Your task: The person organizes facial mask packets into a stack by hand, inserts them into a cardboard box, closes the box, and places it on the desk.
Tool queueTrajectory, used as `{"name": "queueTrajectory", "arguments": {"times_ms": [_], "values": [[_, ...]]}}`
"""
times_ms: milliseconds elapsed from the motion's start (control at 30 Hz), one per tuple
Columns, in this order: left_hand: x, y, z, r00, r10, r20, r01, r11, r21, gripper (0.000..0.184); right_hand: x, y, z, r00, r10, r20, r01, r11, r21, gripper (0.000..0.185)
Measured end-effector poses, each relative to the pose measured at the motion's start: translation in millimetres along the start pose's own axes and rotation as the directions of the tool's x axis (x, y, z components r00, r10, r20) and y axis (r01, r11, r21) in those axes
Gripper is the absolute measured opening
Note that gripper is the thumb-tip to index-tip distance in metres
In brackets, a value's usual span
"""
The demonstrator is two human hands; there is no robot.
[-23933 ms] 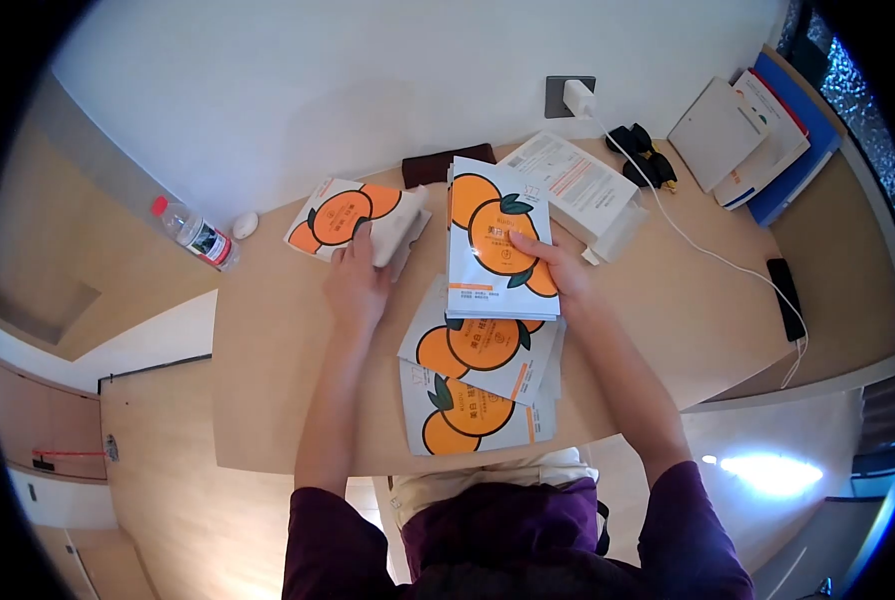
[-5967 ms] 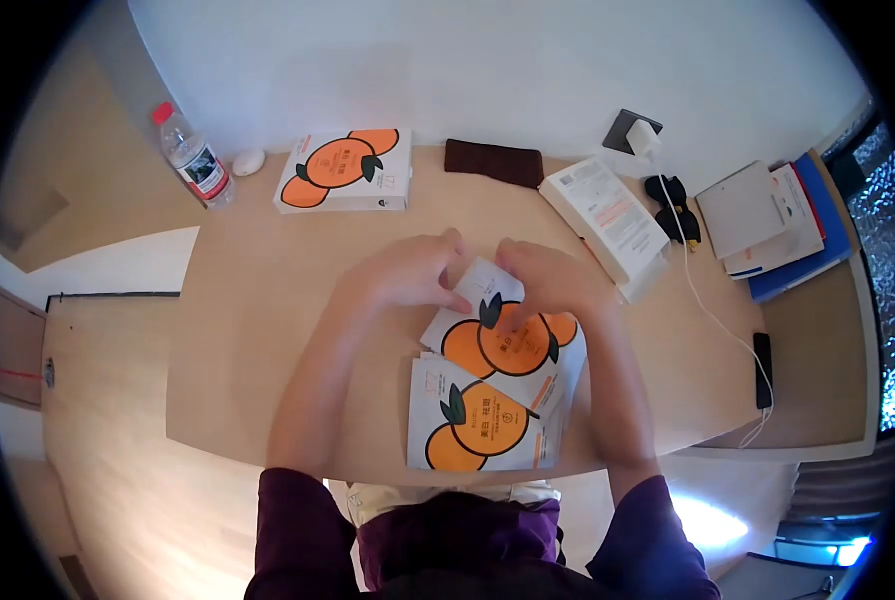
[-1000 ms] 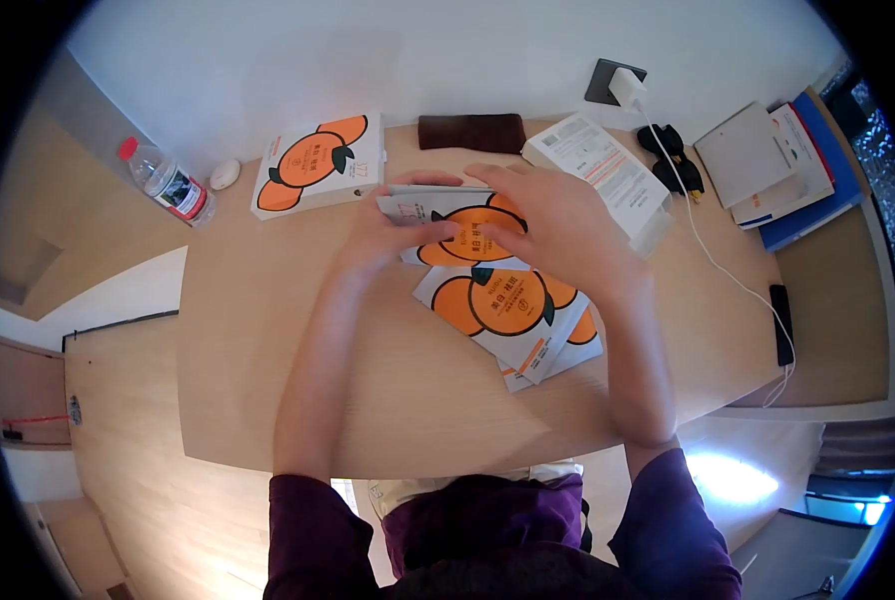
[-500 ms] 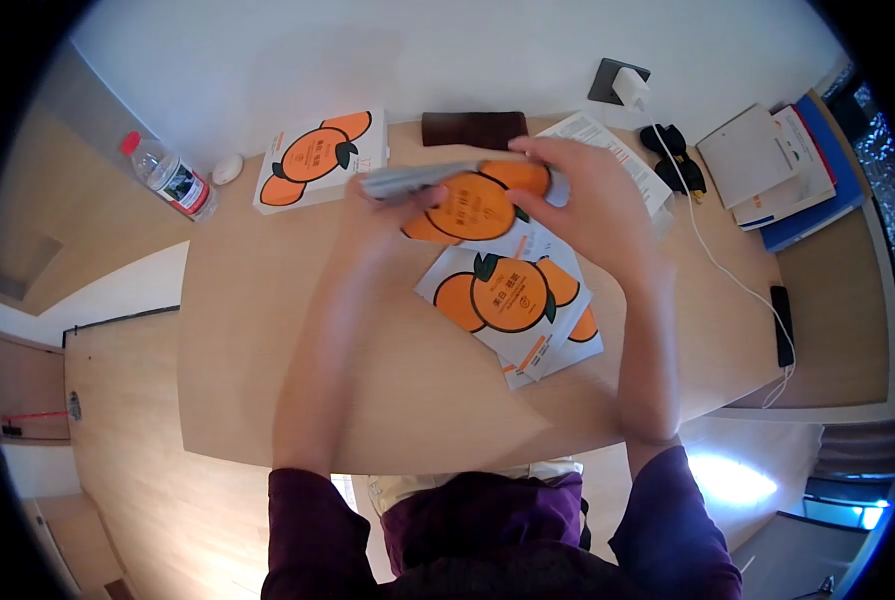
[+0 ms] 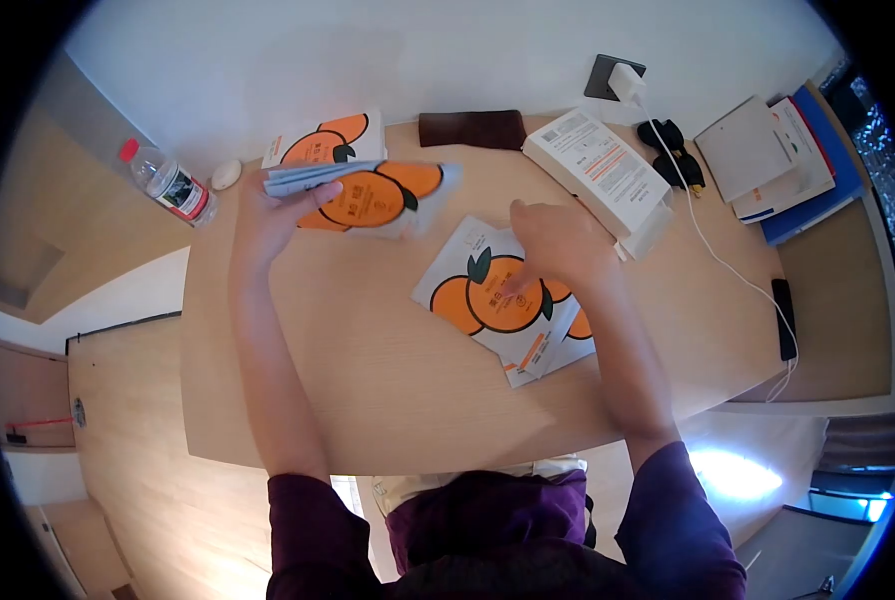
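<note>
A stack of orange-printed packets (image 5: 373, 195) is gripped at its left end by my left hand (image 5: 280, 212), raised in front of the orange-printed box (image 5: 336, 132). The stack's right end looks smeared by motion. On the table, more packets with the same print (image 5: 498, 295) lie overlapping near the middle. My right hand (image 5: 563, 240) is over their upper right part, fingers apart, with the thumb over the top packet and nothing held.
At the back lie a dark brown pouch (image 5: 472, 129), a white box (image 5: 603, 170) with an open flap, and sunglasses (image 5: 671, 155). A bottle (image 5: 173, 185) and white round object (image 5: 226, 175) are left. Folders (image 5: 818, 165), a charger cable (image 5: 713, 250) and black device (image 5: 784, 318) are right.
My left hand has carried the stack of packets to the left. My right hand has let go of the stack and come down to the packets on the table.
</note>
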State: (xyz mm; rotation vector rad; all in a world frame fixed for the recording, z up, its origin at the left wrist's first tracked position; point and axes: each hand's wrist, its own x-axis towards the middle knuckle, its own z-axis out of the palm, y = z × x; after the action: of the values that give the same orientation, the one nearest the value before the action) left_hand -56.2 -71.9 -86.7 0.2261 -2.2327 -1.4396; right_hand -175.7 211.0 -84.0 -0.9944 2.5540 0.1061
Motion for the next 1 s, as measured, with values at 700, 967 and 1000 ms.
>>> {"name": "queueTrajectory", "arguments": {"times_ms": [700, 967, 1000], "values": [[1, -4, 3, 0.715, 0.281, 0.64, -0.092, 0.945, -0.312, 0.027, -7, 38, -19, 0.982, 0.173, 0.075, -0.184, 0.964, 0.191, 0.046], [3, -23, 4, 0.659, 0.317, 0.682, -0.029, 0.917, -0.398, 0.021, 12, 39, -4, 0.977, 0.114, 0.183, -0.155, 0.961, 0.228, 0.052], [4, -29, 4, 0.653, 0.333, 0.68, -0.024, 0.907, -0.421, 0.02, 14, 37, -4, 0.974, 0.117, 0.194, -0.159, 0.963, 0.218, 0.053]]}}
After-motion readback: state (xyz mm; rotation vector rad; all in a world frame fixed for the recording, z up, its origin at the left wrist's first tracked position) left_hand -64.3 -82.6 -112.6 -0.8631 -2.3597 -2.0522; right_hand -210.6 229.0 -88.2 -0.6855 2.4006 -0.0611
